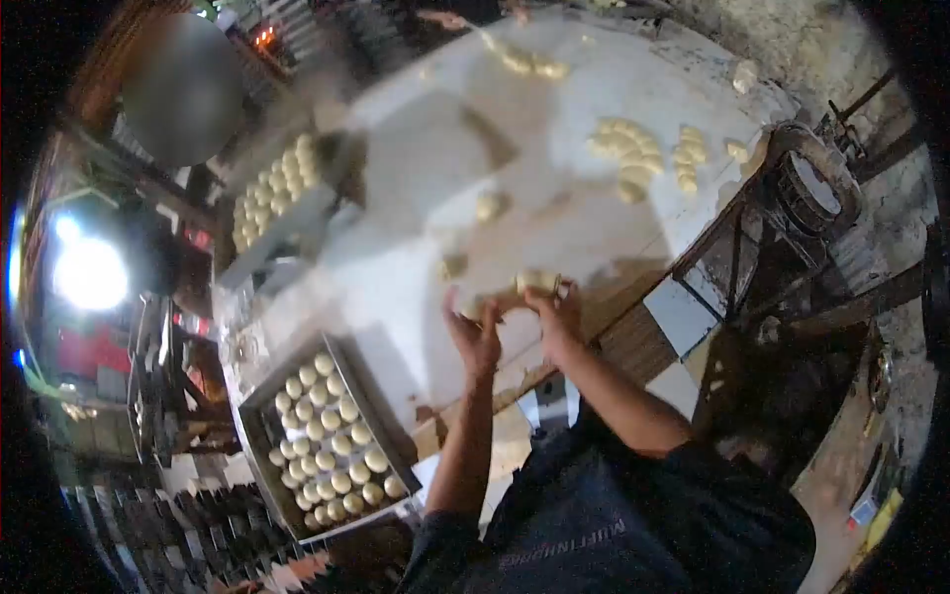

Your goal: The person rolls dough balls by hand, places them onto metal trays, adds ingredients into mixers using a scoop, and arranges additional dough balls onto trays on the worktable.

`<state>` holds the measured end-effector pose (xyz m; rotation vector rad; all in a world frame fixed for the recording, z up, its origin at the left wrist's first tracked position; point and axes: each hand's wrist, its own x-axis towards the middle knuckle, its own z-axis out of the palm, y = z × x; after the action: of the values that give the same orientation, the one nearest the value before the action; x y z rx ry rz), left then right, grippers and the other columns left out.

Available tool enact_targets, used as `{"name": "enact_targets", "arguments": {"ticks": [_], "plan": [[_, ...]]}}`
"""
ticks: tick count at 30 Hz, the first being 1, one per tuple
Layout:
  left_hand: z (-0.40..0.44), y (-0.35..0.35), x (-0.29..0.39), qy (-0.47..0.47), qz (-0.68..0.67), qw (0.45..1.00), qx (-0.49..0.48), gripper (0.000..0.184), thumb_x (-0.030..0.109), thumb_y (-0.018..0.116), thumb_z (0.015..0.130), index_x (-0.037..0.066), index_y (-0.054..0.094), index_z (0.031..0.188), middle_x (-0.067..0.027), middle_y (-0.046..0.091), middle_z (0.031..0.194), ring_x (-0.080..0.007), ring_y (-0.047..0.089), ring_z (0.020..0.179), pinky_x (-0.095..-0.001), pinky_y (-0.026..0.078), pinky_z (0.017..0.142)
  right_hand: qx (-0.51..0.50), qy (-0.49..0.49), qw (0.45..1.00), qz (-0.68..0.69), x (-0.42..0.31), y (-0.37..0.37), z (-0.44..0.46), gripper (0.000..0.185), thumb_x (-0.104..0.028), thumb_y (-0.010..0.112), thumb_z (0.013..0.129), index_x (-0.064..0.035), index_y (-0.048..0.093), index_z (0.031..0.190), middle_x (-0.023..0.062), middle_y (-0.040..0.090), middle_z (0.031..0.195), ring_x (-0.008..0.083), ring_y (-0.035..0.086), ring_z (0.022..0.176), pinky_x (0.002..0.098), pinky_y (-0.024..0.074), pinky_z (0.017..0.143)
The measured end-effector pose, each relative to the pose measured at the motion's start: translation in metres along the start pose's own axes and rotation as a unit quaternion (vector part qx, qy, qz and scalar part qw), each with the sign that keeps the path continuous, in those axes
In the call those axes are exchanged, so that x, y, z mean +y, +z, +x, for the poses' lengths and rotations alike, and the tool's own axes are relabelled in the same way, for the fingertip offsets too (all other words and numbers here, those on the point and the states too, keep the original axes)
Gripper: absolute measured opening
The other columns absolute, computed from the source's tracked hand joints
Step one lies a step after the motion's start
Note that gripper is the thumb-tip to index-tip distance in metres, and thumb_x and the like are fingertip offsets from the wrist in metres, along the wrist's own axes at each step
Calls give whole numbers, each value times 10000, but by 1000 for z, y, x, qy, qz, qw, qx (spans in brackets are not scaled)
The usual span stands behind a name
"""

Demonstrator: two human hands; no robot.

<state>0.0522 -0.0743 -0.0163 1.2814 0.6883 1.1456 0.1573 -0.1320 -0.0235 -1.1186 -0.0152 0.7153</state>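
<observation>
At the near edge of the white work table, my left hand is curled round a piece of pale dough. Close beside it on the right, my right hand has its fingers closed on another dough piece. Both hands are slightly blurred. Just beyond my left hand lies a small dough lump, and farther off sits a second lump.
A metal tray of several round dough balls stands at the lower left. Another tray of balls is at the upper left, near a person. Cut dough pieces lie at the back right. A round metal device stands at the right edge.
</observation>
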Motion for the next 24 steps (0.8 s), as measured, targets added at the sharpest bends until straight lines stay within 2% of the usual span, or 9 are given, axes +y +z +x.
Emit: {"name": "enact_targets", "arguments": {"ticks": [7, 8, 9, 11, 13, 15, 19, 21, 24], "plan": [[0, -61, -21, -66, 8, 972, 227, 408, 440, 450, 961, 52, 408, 1080, -105, 464, 1042, -178, 492, 926, -331, 452, 790, 54, -210, 970, -109, -39, -48, 88, 474, -247, 687, 802, -91, 402, 1147, 60, 462, 1026, 189, 481, 991, 380, 431, 846], [-17, -88, -64, 184, 415, 873, 181, 413, 431, 384, 983, 30, 470, 1032, -83, 464, 989, -189, 480, 888, -322, 436, 796, 46, -286, 935, -207, -40, -66, 105, 379, -259, 677, 778, -82, 476, 1047, 74, 473, 1005, 207, 477, 957, 397, 398, 847], [-20, -76, -30, -54, 110, 990, 77, 428, 389, 374, 989, 6, 528, 1102, -108, 507, 1018, -261, 490, 961, -373, 432, 843, 47, -285, 936, -203, -43, -91, 124, 379, -259, 677, 778, -82, 476, 1047, 74, 473, 1005, 207, 477, 957, 397, 398, 847], [-26, -105, -43, 78, 513, 845, -131, 237, 221, 644, 809, 54, 553, 950, -149, 516, 933, -341, 456, 928, -487, 367, 877, -291, -255, 684, -618, -48, -137, 155, 296, -267, 643, 758, -56, 521, 925, 135, 483, 1012, 280, 457, 945, 426, 365, 847], [-9, -147, -79, 171, 671, 708, -138, 381, 233, 742, 682, 76, 558, 976, -135, 500, 957, -346, 438, 941, -472, 349, 831, -311, -357, 602, -643, -85, -122, 160, 270, -260, 615, 741, -28, 532, 852, 190, 482, 1007, 348, 438, 931, 471, 352, 816], [44, -95, -36, 93, 585, 801, -94, 471, 234, 773, 628, 88, 559, 1021, -129, 500, 1008, -350, 433, 970, -478, 350, 860, -278, -411, 549, -673, -94, -101, 195, 325, -289, 617, 730, -12, 531, 877, 198, 483, 996, 375, 435, 969, 502, 347, 849], [71, -30, -68, 109, 554, 821, -86, 395, 239, 745, 721, 57, 553, 1015, -138, 536, 1030, -351, 484, 971, -474, 385, 900, -265, -342, 679, -594, -34, -44, 202, 350, -289, 629, 721, 9, 530, 875, 208, 490, 1013, 405, 440, 1009, 549, 357, 916], [45, -4, -67, -97, 514, 843, -129, 365, 228, 693, 776, 64, 571, 1079, -129, 557, 1099, -365, 484, 1076, -483, 330, 1032, -373, -396, 628, -557, -24, -46, 158, 331, -255, 632, 730, 11, 541, 905, 206, 514, 992, 416, 464, 1001, 550, 365, 945], [-53, -54, -102, 37, 618, 768, -163, 331, 215, 573, 871, 82, 576, 1174, -117, 562, 1220, -329, 480, 1164, -486, 327, 1035, -491, -387, 589, -513, -35, -96, 136, 282, -190, 614, 738, 19, 557, 920, 189, 542, 932, 391, 502, 976, 539, 353, 1003]]}}
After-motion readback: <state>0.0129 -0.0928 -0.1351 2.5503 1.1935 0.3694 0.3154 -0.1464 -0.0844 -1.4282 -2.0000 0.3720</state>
